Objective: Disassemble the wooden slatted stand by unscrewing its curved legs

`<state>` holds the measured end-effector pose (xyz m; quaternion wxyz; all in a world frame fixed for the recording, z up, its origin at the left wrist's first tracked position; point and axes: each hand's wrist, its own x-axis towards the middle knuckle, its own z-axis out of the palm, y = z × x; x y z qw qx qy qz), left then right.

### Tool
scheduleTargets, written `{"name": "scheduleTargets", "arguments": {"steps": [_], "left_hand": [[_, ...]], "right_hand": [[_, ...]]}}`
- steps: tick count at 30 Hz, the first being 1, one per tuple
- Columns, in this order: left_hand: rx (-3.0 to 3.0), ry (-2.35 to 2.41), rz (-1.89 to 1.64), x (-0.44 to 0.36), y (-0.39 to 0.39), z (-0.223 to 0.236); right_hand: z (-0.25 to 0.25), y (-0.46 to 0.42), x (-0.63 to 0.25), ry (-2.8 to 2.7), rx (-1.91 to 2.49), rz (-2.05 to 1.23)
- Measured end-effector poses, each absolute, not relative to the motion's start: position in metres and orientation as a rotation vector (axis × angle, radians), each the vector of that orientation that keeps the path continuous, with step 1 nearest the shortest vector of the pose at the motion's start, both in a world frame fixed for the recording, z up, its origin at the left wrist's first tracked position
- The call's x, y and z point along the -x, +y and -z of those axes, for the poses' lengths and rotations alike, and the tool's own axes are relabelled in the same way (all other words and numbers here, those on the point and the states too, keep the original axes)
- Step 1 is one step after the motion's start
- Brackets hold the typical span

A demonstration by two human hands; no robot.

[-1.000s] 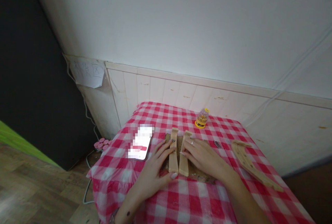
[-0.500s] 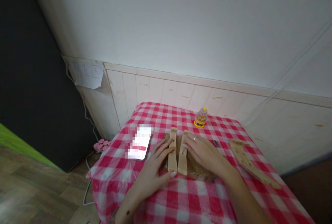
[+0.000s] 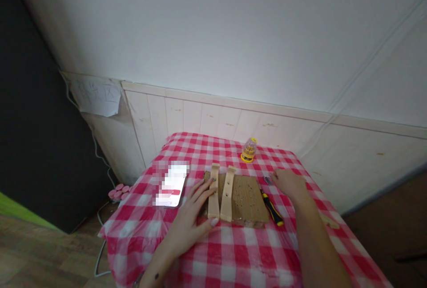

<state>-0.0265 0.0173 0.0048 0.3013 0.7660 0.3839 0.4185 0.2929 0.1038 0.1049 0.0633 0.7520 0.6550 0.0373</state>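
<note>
Two pale wooden strips with raised ends lie side by side on a brown board (image 3: 248, 199) pitted with small holes. My left hand (image 3: 195, 214) holds the left strip (image 3: 214, 201), fingertips on its side near a dark screw and thumb at its near end. Dark screws or holes mark the right strip (image 3: 228, 194), which no hand touches. Beyond the board's right edge, my right hand (image 3: 289, 183) is curled beside small metal screws (image 3: 267, 180); its fingertips are hidden. A black and yellow screwdriver (image 3: 273, 208) lies along the board's right edge.
A clear and yellow bit holder (image 3: 249, 150) stands toward the back. On the left lies a phone (image 3: 171, 188) with a lit screen. Another wooden piece (image 3: 328, 221) is partly hidden behind my right forearm. A checkered cloth (image 3: 230, 257) covers the table, which stands near the wall.
My right hand has left the right strip and moved right to the small screws, uncovering the board and screwdriver. My left hand keeps its hold. The view has swung slightly right.
</note>
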Motion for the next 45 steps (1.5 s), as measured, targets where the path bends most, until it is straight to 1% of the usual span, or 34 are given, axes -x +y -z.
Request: {"name": "scheduleTargets", "arguments": {"steps": [4, 7, 10, 13, 16, 18, 19, 20, 22, 26, 29, 32, 34, 40, 45], "left_hand": [[-2.053, 1.027, -1.105, 0.026, 0.019, -0.004], [-2.055, 1.032, -1.103, 0.026, 0.019, -0.004], [-2.048, 1.037, -1.106, 0.026, 0.019, -0.005], [-2.038, 1.047, -1.101, 0.025, 0.019, -0.007], [-2.034, 1.048, -1.08, 0.024, 0.02, -0.007], [-2.038, 1.046, -1.08, 0.024, 0.02, -0.007], [-2.041, 1.047, -1.086, 0.024, 0.02, -0.007], [-2.043, 1.048, -1.097, 0.024, 0.019, -0.007], [-2.044, 1.052, -1.124, 0.024, 0.019, -0.005], [-2.064, 1.047, -1.157, 0.024, 0.02, 0.0], [-2.08, 1.045, -1.147, 0.024, 0.021, 0.002], [-2.075, 1.057, -1.128, 0.024, 0.021, 0.002], [-2.065, 1.063, -1.12, 0.025, 0.021, 0.0], [-2.06, 1.071, -1.137, 0.024, 0.02, 0.0], [-2.06, 1.056, -1.12, 0.026, 0.022, 0.004]], "right_hand": [[-0.089, 0.111, -0.293, 1.96, -2.263, -0.026], [-0.086, 0.114, -0.29, 1.935, -2.285, 0.018], [-0.095, 0.113, -0.285, 1.946, -2.33, 0.029], [-0.117, 0.104, -0.27, 2.08, -2.328, 0.038], [-0.145, 0.074, -0.241, 2.378, -2.172, 0.105], [-0.157, 0.044, -0.217, 2.703, -1.882, 0.228], [-0.158, 0.028, -0.205, 2.809, -1.741, 0.215], [-0.155, 0.014, -0.193, 2.876, -1.64, 0.144], [-0.14, -0.008, -0.174, 2.856, -1.592, -0.051], [-0.104, -0.021, -0.166, 2.78, -1.511, -0.362], [-0.097, -0.022, -0.191, 2.942, -1.39, -0.559], [-0.106, -0.028, -0.236, 3.111, -1.261, -0.619], [-0.112, -0.031, -0.27, 3.167, -1.192, -0.758], [-0.104, -0.025, -0.349, 2.871, -1.477, -1.093], [-0.09, -0.019, -0.37, 2.622, -1.54, -1.14]]}}
